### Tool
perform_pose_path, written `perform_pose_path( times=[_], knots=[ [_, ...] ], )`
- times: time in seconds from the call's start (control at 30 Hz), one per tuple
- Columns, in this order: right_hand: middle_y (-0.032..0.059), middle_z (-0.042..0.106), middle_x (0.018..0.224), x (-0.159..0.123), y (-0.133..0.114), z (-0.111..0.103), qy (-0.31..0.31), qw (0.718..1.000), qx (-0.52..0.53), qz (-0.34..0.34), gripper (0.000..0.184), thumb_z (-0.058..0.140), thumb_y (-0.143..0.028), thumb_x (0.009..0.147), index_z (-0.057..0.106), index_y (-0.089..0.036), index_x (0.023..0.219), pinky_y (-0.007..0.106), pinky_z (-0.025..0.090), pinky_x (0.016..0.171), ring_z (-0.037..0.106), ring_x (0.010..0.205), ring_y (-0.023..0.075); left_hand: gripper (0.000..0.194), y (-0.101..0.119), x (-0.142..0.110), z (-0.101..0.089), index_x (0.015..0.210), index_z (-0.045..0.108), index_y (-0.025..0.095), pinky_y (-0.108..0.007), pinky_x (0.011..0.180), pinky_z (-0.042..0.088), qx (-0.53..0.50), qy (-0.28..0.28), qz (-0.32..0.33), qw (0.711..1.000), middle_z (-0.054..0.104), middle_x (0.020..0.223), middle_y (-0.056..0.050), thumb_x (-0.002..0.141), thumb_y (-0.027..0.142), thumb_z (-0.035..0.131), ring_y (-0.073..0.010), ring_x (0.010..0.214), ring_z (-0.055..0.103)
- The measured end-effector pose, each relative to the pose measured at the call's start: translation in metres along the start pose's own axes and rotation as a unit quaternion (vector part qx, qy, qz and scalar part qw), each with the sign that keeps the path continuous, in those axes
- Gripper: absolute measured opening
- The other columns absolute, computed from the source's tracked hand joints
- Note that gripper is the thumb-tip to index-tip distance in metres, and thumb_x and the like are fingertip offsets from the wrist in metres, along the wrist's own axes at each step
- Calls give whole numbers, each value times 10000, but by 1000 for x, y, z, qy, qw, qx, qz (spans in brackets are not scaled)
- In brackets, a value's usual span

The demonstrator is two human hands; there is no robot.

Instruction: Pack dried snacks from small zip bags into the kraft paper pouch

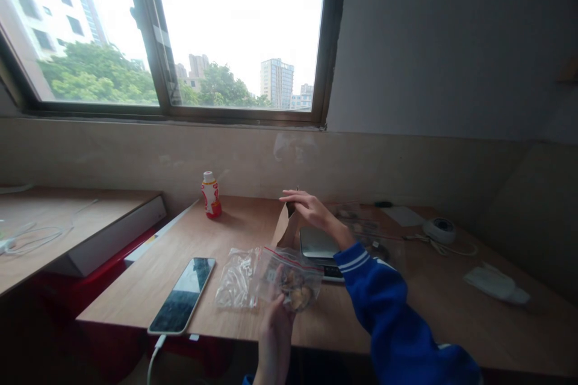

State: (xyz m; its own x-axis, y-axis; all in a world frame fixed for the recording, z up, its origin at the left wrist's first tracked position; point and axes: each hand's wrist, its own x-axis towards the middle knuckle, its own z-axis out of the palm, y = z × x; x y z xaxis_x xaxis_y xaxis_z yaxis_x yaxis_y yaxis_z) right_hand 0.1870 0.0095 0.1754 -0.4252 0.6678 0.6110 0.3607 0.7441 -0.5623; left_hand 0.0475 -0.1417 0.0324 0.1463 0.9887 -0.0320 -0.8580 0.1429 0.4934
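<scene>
My left hand [276, 328] grips a clear zip bag [293, 280] with a red seal line, thumb in front. Brown, dried-looking pieces lie in the lower part of that bag; their exact kind is hard to tell. Over the mouth of a brown paper bag [283, 230] is my right hand [312, 209], its fingers stretched out; some fingertips are hidden behind or in the bag's top. A flat scale [318, 245] with a silver plate and dark button panel sits just right of the paper bag, partly covered by my right forearm. Flat clear zip bags [235, 280] lie left of the held one.
A phone [183, 295] on a white cable lies at the front left. A red-and-white bottle [211, 195] stands near the back. Rightward are more filled clear bags [361, 225], a round white device [439, 230] with a cord, and a white pouch [494, 284].
</scene>
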Motion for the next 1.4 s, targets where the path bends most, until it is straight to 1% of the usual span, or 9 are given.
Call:
perform_pose_path(
  times=[0.13,0.23,0.33,0.43,0.57,0.8,1.1,1.23,1.4],
  knots=[
    [7,610,1285,-4,-3,1,-9,1000,20,12,507,408,-61,783,646,-277,1174,457,284,1120,442,1304,201,549,2,0,0,1377,447,273,-474,1106,301,-3,5,-5,1000,580,1320,-60,836,266,537,-282,1294,449],
    [18,620,1265,-7,-9,2,46,998,27,13,495,431,-54,759,652,-256,1153,425,285,1122,462,1281,195,559,4,-1,1,1383,439,270,-473,1118,285,-1,11,8,1000,580,1318,-63,832,266,535,-279,1300,441],
    [45,638,1188,-15,-20,1,119,993,24,5,388,450,-78,785,675,-227,1064,390,350,1071,530,1180,195,596,6,-2,4,1393,424,266,-470,1123,281,11,7,29,999,589,1305,-65,810,233,543,-276,1287,458],
    [38,659,1046,-29,-32,-2,134,989,50,24,252,468,-150,840,676,-220,963,345,449,944,591,1033,182,633,8,-2,5,1397,418,266,-473,1129,271,32,-4,32,999,596,1296,-64,784,180,552,-274,1263,486],
    [25,677,882,-54,-45,-12,79,988,96,96,148,549,-229,842,679,-196,907,300,502,781,626,822,161,638,8,-2,5,1378,438,292,-438,1141,250,75,2,43,996,601,1294,-50,776,164,606,-256,1262,490],
    [69,699,959,-83,-47,-9,-173,970,121,122,236,539,-261,868,726,-177,984,310,507,777,644,875,194,581,6,-4,9,1287,549,268,-417,1084,335,142,2,33,989,676,1167,-72,734,261,729,-273,1168,569],
    [28,636,881,-89,-48,4,-185,963,120,159,294,667,-346,790,709,-214,1049,212,490,577,584,680,126,225,3,-6,9,947,671,205,-305,854,467,201,23,76,976,711,951,-48,785,360,683,-203,916,646],
    [38,632,954,-92,-46,6,-221,959,95,151,397,742,-349,722,687,-215,1092,237,500,661,599,785,157,201,2,-4,7,865,683,179,-288,802,477,219,34,91,971,709,870,-41,777,359,689,-195,865,641],
    [53,647,1075,-95,-44,10,-222,961,111,123,438,748,-348,720,664,-240,1136,278,501,751,611,914,200,304,2,-3,5,973,714,170,-357,935,450,225,54,80,970,718,1011,-76,765,390,692,-254,1004,632]
  ],
)
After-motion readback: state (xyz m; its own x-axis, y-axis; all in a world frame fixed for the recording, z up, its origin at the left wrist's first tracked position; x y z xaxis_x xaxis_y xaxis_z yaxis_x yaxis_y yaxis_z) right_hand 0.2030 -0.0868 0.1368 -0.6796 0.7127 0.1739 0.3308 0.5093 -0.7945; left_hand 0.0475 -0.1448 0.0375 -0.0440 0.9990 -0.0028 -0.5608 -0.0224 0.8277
